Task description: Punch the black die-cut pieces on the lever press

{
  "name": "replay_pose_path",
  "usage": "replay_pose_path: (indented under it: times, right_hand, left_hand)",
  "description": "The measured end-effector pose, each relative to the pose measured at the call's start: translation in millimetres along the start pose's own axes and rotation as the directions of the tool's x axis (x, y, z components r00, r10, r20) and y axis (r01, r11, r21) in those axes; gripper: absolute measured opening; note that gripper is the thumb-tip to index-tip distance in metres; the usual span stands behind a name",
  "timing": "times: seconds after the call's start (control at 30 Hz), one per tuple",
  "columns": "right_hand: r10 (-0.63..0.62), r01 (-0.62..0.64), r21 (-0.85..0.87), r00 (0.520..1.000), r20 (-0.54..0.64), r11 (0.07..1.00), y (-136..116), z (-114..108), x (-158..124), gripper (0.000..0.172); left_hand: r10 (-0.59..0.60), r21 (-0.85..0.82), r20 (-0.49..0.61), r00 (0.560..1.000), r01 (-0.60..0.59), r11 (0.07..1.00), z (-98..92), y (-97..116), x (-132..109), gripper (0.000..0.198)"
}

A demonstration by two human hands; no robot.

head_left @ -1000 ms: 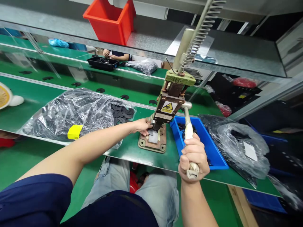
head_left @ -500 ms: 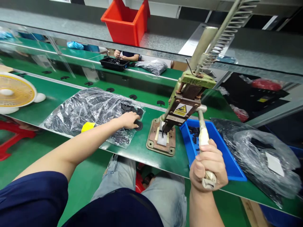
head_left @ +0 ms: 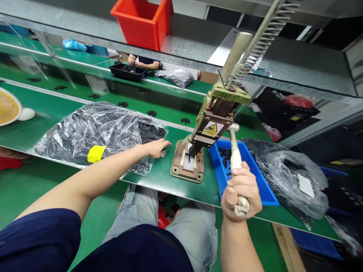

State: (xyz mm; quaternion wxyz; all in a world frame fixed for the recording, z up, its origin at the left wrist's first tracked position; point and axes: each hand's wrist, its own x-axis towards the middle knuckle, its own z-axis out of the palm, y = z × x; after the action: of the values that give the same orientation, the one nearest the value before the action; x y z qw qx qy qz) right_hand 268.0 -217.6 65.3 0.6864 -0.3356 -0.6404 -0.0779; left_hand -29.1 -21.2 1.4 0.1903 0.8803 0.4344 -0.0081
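Observation:
My left hand (head_left: pixel 157 148) hovers over the green table just right of an opened clear plastic bag (head_left: pixel 82 128). Its forefinger stretches toward the press and the other fingers bend beneath; no piece shows in it, though its underside is hidden. Flat black curved pieces (head_left: pixel 150 132) lie at the bag's mouth. My right hand (head_left: pixel 242 190) is wrapped round the taped lever (head_left: pixel 235 149) of a green hand press (head_left: pixel 214 121). Below the ram, a pale block with a dark slender part (head_left: pixel 189 160) sits on the brown base plate (head_left: pixel 177 168).
Right of the press stands a blue bin (head_left: pixel 259 177) with small black parts, beside a bundled plastic bag (head_left: pixel 295 181). Black pieces (head_left: pixel 123 104) lie spaced along the green belt behind. A red bin (head_left: pixel 141 28) stands on the overhead shelf. Across the line, a person's hands work near a black tray (head_left: pixel 127 71).
My left hand has moved right, off the bag's mouth toward the press, its forefinger now stretched out. The black piece formerly under its fingers no longer shows. My right hand keeps the lever.

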Motion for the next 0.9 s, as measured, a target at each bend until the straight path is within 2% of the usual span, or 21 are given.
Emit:
replay_pose_path:
  times: [0.07,0.13,0.3,0.43,0.53,0.6,0.67,0.7,0.73,0.8,0.87,0.9]
  right_hand:
    - [-0.007,0.007,-0.005,1.0,-0.001,1.0,1,0,0,0.016]
    - [-0.007,0.007,-0.004,1.0,0.008,1.0,1,-1,-1,0.016]
    - [0.026,-0.026,0.01,1.0,-0.007,1.0,1,-1,-2,0.017]
    - [0.022,-0.022,0.012,1.0,-0.018,1.0,2,1,-1,0.016]
    - [0.009,-0.009,0.005,1.0,-0.013,1.0,2,1,0,0.014]
    - [-0.001,0.001,0.002,1.0,-0.017,1.0,2,1,0,0.015]
    - [-0.006,0.006,0.005,1.0,-0.021,1.0,2,1,-1,0.015]
    - [-0.006,0.006,0.007,1.0,-0.024,1.0,2,1,-1,0.015]
    - [-0.005,0.005,0.011,1.0,-0.025,1.0,2,1,-1,0.015]
    - [0.001,0.0,0.021,1.0,-0.025,1.0,2,2,-1,0.015]
    - [0.008,-0.008,0.022,1.0,-0.024,1.0,1,2,-1,0.015]
    - [0.012,-0.011,0.019,1.0,-0.022,1.0,1,2,0,0.016]
  left_hand:
    - [-0.019,0.078,-0.086,0.996,0.026,0.997,-1.8,-3,-7,0.07]
    - [-0.032,0.158,-0.119,0.992,0.05,0.986,-3.4,-8,-15,0.064]
    - [-0.038,0.24,-0.017,0.999,0.041,0.97,1.7,-17,-28,0.054]
    - [-0.007,0.224,-0.033,0.999,0.014,0.975,7.2,-18,-25,0.052]
    - [0.045,0.181,-0.075,0.996,-0.03,0.983,8.1,-16,-21,0.035]
    - [0.037,0.118,-0.134,0.99,-0.021,0.993,8.2,-14,-20,0.03]
    - [-0.05,-0.051,-0.196,0.979,0.041,0.998,8.8,-8,-18,0.022]
    - [-0.12,-0.2,-0.204,0.972,0.079,0.977,9.4,-4,-18,0.018]
    - [-0.188,-0.38,-0.181,0.965,0.107,0.919,10.1,2,-16,0.014]
    - [-0.252,-0.715,-0.071,0.965,0.127,0.688,12.1,17,-13,0.019]
    - [-0.23,-0.885,0.019,0.973,0.124,0.448,14.4,34,-6,0.028]
    - [-0.219,-0.917,0.038,0.975,0.121,0.38,15.7,42,-2,0.031]
